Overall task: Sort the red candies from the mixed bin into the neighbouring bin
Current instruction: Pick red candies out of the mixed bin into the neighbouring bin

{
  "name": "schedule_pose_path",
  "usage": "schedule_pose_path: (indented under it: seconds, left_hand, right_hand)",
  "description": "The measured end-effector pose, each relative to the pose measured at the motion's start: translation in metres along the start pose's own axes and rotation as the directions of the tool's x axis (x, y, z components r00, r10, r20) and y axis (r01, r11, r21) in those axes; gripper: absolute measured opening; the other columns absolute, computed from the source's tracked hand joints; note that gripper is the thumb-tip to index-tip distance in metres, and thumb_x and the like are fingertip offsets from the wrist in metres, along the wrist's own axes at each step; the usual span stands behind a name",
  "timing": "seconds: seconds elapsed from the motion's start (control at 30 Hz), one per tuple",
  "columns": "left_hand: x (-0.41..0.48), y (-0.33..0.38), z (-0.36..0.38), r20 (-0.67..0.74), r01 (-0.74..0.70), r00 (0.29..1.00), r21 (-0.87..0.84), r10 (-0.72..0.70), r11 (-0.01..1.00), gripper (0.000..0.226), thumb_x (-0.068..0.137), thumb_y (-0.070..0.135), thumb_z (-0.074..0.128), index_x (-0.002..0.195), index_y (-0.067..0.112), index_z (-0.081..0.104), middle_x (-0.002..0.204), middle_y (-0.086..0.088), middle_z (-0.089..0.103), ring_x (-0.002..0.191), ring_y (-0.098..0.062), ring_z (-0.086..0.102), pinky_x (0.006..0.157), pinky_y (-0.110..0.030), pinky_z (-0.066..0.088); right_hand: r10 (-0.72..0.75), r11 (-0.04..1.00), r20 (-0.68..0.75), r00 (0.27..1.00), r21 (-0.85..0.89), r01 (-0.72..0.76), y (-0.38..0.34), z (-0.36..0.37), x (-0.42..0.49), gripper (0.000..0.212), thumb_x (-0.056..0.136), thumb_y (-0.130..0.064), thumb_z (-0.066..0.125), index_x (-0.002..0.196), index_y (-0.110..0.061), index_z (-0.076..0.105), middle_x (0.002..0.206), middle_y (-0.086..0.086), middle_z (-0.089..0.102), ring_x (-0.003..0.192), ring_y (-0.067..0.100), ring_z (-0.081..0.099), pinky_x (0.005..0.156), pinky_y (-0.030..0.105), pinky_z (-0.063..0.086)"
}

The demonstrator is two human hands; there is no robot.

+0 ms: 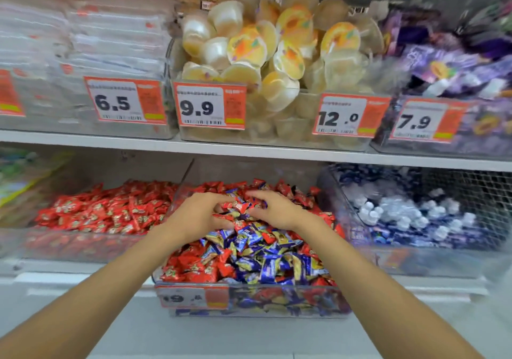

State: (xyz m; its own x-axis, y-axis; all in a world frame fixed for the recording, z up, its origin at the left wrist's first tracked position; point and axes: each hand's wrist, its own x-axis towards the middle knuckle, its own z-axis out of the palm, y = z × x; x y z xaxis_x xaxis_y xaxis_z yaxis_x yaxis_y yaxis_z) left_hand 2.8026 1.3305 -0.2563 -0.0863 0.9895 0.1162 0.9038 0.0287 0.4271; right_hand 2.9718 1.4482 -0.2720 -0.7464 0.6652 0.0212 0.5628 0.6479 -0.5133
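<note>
Reaching into the mixed bin (250, 302) with both arms, palms down, over a heap of red candies (194, 268) and blue candies (266, 264). Left hand (198, 218) curling its fingers (219, 200) down onto the pile near the middle of the bin, touching red wrappers; whether anything is pinched cannot be told, since the fingertips are partly buried and blurred. Right hand (277, 210) likewise cupping just beside it, fingers bent toward a small cluster of red pieces (238, 206) lying between the two hands; clamped or merely resting on them, not discernible. Hands sitting close together, almost meeting at the fingertips.

Standing pulled forward from the lower shelf, the mixed bin, clear-walled, bearing a blurred price tag (194, 297) on its front. Red pieces gathering mostly along its left side and back, blue ones crowding the centre and right. Lying immediately left, the red bin (83, 243), already filled with red wrappers only. Sitting to the right, a bin of blue-and-white packets (415, 217).

Showing on the upper shelf (249, 151), a clear tub of jelly cups (277, 54) directly above the hands, with tags reading 9.9 (209, 105) and 12.0 (350, 115).
</note>
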Motion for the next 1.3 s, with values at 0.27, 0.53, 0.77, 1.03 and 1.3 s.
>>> schedule_pose_path:
  seconds: [0.27,0.53,0.77,1.03,1.3]
  left_hand:
    - [-0.010,0.008,-0.013,-0.122,-0.027,0.993,-0.189,0.004,0.982,0.015,0.075,0.031,0.078,0.089,0.026,0.076,0.067,0.010,0.066,0.060,-0.005,0.061,0.061,-0.019,0.046]
    - [-0.013,0.005,-0.015,-0.058,-0.027,0.998,-0.233,0.014,0.972,0.008,0.090,0.029,0.062,0.087,0.025,0.056,0.086,0.004,0.068,0.081,-0.018,0.065,0.080,-0.041,0.053]
    - [-0.014,0.005,-0.026,0.018,-0.074,0.997,-0.121,0.077,0.990,0.019,0.101,0.027,0.036,0.108,0.028,0.054,0.101,0.005,0.057,0.094,-0.010,0.051,0.081,-0.027,0.040]
    - [-0.017,0.003,-0.021,0.118,-0.093,0.988,-0.050,0.098,0.994,0.007,0.094,0.024,0.056,0.089,0.019,0.058,0.093,0.009,0.058,0.088,-0.009,0.051,0.075,-0.021,0.040]
    - [-0.007,-0.003,-0.004,0.262,-0.083,0.963,0.073,0.061,0.994,0.027,0.087,0.035,0.065,0.112,0.025,0.065,0.113,0.010,0.060,0.101,-0.012,0.056,0.090,-0.032,0.046]
  right_hand:
    - [0.095,0.988,-0.080,0.992,0.132,-0.084,0.002,-0.014,-0.019,0.031,0.092,-0.035,0.061,0.115,-0.016,0.067,0.112,-0.005,0.065,0.094,0.017,0.065,0.084,0.032,0.049]
    - [0.148,0.978,-0.197,0.969,0.175,-0.114,0.001,-0.042,-0.046,0.025,0.096,-0.010,0.053,0.116,-0.014,0.068,0.123,0.001,0.062,0.090,0.021,0.066,0.073,0.028,0.052]
    - [0.032,0.997,-0.147,0.989,0.068,-0.022,-0.025,-0.020,-0.030,0.028,0.096,-0.011,0.049,0.114,-0.021,0.068,0.103,-0.007,0.047,0.097,0.018,0.055,0.079,0.024,0.045]
    - [0.003,1.000,0.070,0.998,-0.019,-0.001,-0.022,0.009,-0.013,0.015,0.089,-0.031,0.064,0.091,-0.017,0.062,0.110,0.005,0.048,0.103,0.022,0.047,0.088,0.036,0.042]
    - [0.068,0.964,-0.222,0.973,0.266,-0.007,0.004,-0.039,-0.046,0.010,0.093,-0.013,0.058,0.090,-0.012,0.049,0.081,-0.005,0.054,0.072,0.013,0.049,0.067,0.030,0.040]
